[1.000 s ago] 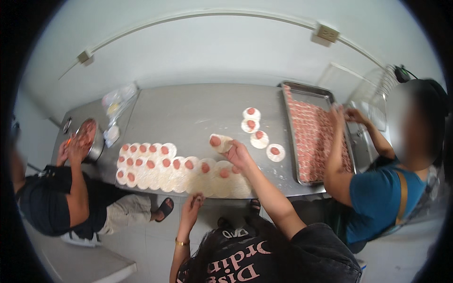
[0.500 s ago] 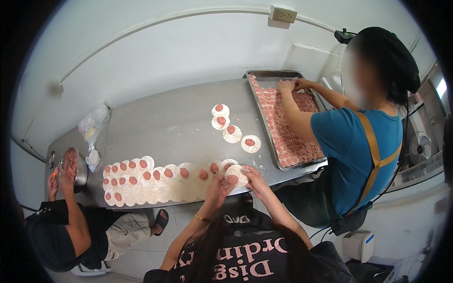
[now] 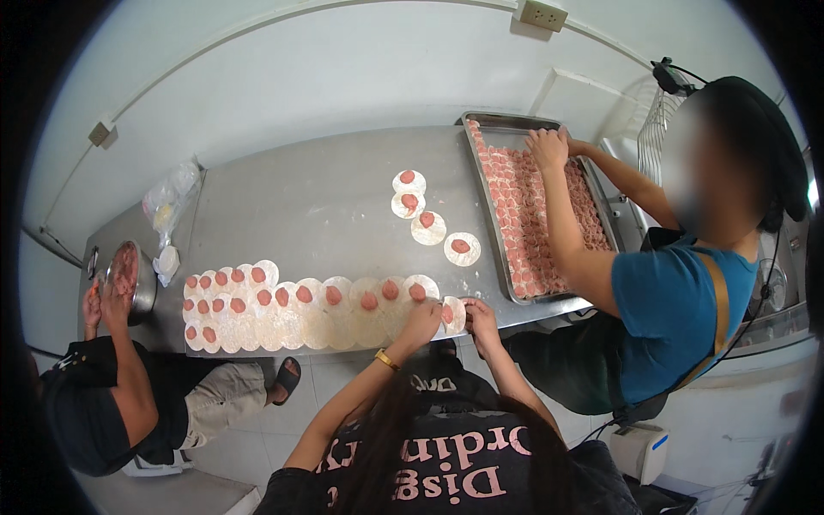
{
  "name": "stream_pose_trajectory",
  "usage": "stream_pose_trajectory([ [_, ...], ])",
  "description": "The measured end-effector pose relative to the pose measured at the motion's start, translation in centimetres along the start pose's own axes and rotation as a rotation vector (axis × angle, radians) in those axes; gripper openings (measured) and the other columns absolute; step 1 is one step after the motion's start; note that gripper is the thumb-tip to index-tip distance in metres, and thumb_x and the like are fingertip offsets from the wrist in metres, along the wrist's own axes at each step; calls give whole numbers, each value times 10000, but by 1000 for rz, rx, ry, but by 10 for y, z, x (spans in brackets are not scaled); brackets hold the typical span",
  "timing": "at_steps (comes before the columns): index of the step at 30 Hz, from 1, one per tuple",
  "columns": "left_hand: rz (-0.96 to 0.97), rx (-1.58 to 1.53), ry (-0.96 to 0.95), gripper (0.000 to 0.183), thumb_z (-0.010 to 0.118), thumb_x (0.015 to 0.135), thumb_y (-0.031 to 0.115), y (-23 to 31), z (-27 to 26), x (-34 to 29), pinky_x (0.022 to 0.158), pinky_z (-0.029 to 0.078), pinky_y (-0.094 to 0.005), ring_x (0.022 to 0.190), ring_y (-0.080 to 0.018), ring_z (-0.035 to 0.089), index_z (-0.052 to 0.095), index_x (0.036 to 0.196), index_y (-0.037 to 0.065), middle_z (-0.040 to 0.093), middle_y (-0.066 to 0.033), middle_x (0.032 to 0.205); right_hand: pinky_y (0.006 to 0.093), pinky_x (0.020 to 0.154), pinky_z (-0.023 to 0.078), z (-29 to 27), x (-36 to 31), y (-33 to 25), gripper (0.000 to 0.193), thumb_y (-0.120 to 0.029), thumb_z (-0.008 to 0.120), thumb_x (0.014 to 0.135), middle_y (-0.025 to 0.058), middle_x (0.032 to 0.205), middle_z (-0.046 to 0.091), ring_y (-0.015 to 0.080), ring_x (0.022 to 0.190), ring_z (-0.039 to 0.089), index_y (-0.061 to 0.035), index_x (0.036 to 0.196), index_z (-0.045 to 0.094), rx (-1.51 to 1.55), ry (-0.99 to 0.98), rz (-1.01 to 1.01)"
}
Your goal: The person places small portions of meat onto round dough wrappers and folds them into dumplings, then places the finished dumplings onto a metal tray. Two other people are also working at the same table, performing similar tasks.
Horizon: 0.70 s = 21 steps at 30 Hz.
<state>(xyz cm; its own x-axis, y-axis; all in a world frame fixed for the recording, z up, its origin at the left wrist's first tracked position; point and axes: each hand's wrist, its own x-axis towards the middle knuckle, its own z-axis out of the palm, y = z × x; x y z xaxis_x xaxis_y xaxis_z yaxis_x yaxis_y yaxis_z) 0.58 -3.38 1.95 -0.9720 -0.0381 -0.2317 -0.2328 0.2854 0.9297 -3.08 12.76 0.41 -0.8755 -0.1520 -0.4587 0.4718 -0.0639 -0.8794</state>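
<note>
**A meat-topped dough wrapper [image 3: 457, 318] was pinched between left hand [image 3: 421, 324] and right hand [image 3: 483, 325]**

Nearest, at the front edge of a steel table [image 3: 300, 193], the wrapper stood partly curled, its longer axis pointing away from the body. The right thumb and fingers were closed on its right edge; the left fingers were drawn together at its left edge, their tips partly hidden. The pink meat filling [image 3: 447, 314] sat nearer the left hand.

Just left lay overlapping rows of wrappers [image 3: 292, 331], many meat-topped. Farther off, four filled wrappers [image 3: 434, 234] formed a slanting chain. Beyond, right, a co-worker in a blue shirt [image 3: 687, 322] reached over a metal tray [image 3: 511, 139] of meat-filled pieces. Far left, another co-worker's hands worked at a metal bowl [image 3: 148, 292].
</note>
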Motion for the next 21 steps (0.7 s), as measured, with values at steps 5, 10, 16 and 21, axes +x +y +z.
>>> stream_pose_trajectory([
  [5, 195, 0, 54, 227, 517, 849, 51, -9, 2, -4, 717, 513, -318, 797, -222, 641, 605, 1043, -27, 640, -144, 911, 186, 563, 369, -1, -16, -8, 292, 33, 546, 819, -4, 853, 637, 42, 681, 527, -24, 1096, 624, 13, -143, -21],
  [10, -17, -352, 24, 209, 611, 843, 56, -4, 0, -5, 685, 549, -249, 865, -141, 618, 613, 1048, 17, 620, -61, 965, 178, 586, 390, -5, -11, -5, 307, 72, 590, 791, -2, 885, 639, 46, 692, 548, -22, 1081, 629, -6, -149, -74],
  [16, -50, -612, 78, 177, 638, 829, 39, -5, -5, -5, 659, 548, -235, 831, -114, 596, 577, 994, 25, 575, -25, 956, 205, 724, 454, 1, -15, -20, 189, 62, 580, 815, 34, 906, 647, 79, 802, 588, 13, 994, 616, 272, -120, -34],
  [21, -13, -722, 38, 218, 653, 806, 9, -13, -5, -5, 670, 541, -228, 890, -108, 576, 523, 976, 51, 541, -13, 972, 219, 759, 470, 5, -21, -20, 212, 97, 573, 797, 51, 918, 653, 95, 844, 602, 33, 995, 612, 160, -216, -119],
])
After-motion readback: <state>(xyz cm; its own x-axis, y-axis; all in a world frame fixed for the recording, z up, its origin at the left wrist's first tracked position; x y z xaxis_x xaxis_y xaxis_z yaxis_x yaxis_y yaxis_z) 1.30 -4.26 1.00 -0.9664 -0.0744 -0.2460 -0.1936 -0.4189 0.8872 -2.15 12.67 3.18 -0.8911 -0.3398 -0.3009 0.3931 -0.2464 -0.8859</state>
